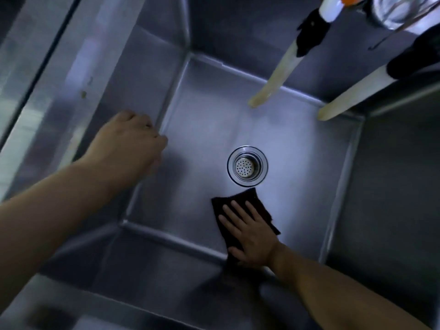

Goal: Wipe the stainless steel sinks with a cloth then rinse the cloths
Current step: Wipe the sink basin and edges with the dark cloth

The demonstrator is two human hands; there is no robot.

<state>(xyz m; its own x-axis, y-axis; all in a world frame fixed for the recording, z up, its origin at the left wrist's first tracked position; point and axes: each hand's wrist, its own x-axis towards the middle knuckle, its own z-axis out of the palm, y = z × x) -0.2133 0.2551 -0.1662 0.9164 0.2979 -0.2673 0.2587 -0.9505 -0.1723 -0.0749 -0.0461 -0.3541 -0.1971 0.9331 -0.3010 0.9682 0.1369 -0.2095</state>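
Note:
I look down into a deep stainless steel sink (195,129) with a round drain strainer (247,166) in the middle of its floor. My right hand (250,232) presses flat, fingers straight, on a dark cloth (240,198) lying on the sink floor just in front of the drain. My left hand (128,139) hangs over the sink's left wall with its fingers curled under; nothing shows in it.
Two pale hoses (273,77) (352,96) reach down into the sink's far right corner from black fittings. A glass or metal container (400,10) stands at the top right. The sink's wide steel rim (47,96) runs along the left.

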